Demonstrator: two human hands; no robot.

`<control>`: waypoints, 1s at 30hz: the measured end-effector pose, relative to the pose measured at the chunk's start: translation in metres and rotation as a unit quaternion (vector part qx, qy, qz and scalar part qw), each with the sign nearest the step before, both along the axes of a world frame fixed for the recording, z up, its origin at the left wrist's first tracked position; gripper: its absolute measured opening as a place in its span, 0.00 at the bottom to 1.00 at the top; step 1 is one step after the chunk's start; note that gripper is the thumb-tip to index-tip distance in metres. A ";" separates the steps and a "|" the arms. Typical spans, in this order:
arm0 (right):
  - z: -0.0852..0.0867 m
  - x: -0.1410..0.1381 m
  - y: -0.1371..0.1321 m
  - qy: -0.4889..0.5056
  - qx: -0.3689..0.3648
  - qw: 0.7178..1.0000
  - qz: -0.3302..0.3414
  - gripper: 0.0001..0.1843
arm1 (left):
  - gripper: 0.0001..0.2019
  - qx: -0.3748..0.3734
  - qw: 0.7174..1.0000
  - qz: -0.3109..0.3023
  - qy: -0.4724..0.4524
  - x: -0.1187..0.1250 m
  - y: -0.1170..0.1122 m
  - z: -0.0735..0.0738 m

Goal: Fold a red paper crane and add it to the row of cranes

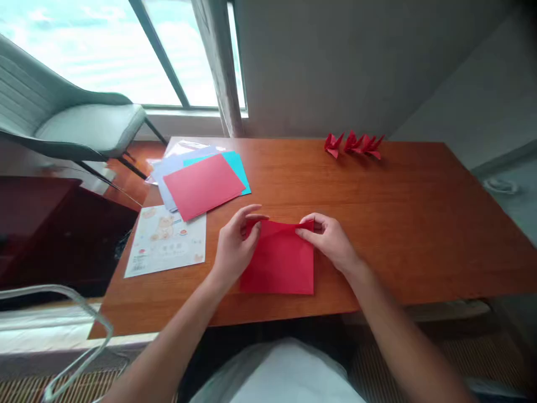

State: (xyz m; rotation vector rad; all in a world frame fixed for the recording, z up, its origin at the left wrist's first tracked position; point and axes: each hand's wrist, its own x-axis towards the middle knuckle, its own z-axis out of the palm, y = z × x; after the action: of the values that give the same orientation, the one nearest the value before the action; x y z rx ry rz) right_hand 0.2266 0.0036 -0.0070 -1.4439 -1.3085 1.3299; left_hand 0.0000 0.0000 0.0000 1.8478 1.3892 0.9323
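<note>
A red paper sheet (280, 263) lies on the wooden table (419, 224) near its front edge, its far edge lifted. My left hand (235, 246) pinches the sheet's far left corner. My right hand (329, 238) pinches the far right corner. Both hands have fingers closed on the paper's top edge.
A stack of coloured sheets (201, 182), red on top over cyan and pale ones, lies at the left. A printed package with a bear picture (168, 240) sits beside it. Several red folded paper figures (354, 144) stand at the far edge. A grey chair (75, 123) is at the left by the window.
</note>
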 end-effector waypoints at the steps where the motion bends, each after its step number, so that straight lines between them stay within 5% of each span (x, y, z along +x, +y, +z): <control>1: -0.001 0.000 -0.001 -0.033 0.015 0.999 -0.018 0.13 | 0.21 0.051 0.997 0.021 0.054 0.001 0.002 0.002; 5: -0.001 0.002 -0.003 -0.148 0.066 0.985 -0.065 0.07 | 0.20 0.217 0.947 0.044 0.234 0.005 0.001 0.008; 8: 0.001 0.004 -0.006 -0.205 0.087 0.972 -0.075 0.04 | 0.12 0.267 0.919 -0.018 0.291 0.008 -0.010 0.010; 12: 0.002 0.007 -0.011 -0.226 0.109 0.966 -0.066 0.06 | 0.13 0.218 0.899 -0.121 0.360 0.010 -0.016 0.010; 24: 0.001 0.011 -0.025 -0.328 0.217 0.917 -0.064 0.05 | 0.23 0.159 0.864 -0.173 0.446 0.010 -0.003 0.017; 27: 0.000 0.008 -0.031 -0.332 0.279 0.901 -0.033 0.03 | 0.24 0.161 0.861 -0.176 0.450 0.010 -0.002 0.016; 30: -0.003 0.006 -0.036 -0.338 0.361 0.869 0.019 0.11 | 0.23 0.163 0.861 -0.175 0.449 0.009 -0.002 0.015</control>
State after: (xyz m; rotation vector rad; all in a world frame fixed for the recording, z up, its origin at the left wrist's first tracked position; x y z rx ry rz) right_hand 0.2329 -0.0328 -0.0103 -1.3452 -2.0015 0.2173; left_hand 0.0093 -0.0018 0.0150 2.8812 1.3242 0.0631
